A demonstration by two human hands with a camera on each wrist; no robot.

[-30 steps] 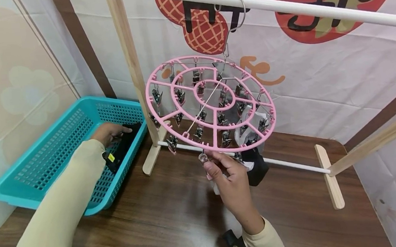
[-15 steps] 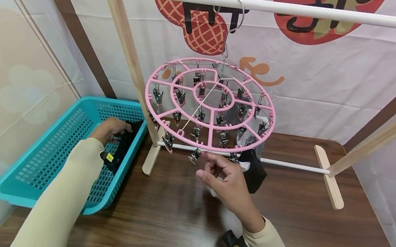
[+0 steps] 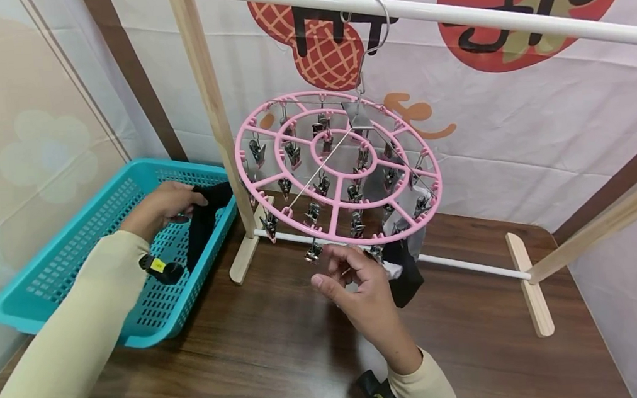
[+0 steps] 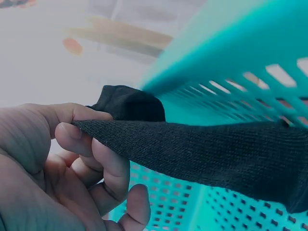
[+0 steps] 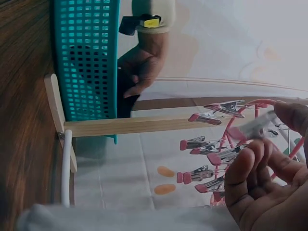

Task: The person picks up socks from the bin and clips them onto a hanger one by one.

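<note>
My left hand (image 3: 162, 207) pinches a black knit sock (image 3: 204, 225) between thumb and fingers over the right side of the turquoise basket (image 3: 69, 271). The left wrist view shows the sock (image 4: 216, 151) stretching out from the fingertips, with another dark fold behind it. My right hand (image 3: 365, 293) is at the front rim of a pink round drying hanger (image 3: 334, 213), thumb apart from loosely bent fingers. Close to those fingertips hangs a metal clip (image 3: 313, 251); in the right wrist view this blurred clip (image 5: 255, 129) appears between thumb and fingers.
The hanger hooks over the white rail (image 3: 450, 18) of a wooden-legged rack, whose post (image 3: 209, 101) stands beside the basket. Several clips dangle from the rings. Black cloth (image 3: 405, 277) and pale cloth hang at the hanger's right side. A printed fabric wall is behind.
My left hand has drawn the sock up and slightly back within the basket. The right thumb has let go of the front clip, and the hanger has turned a little.
</note>
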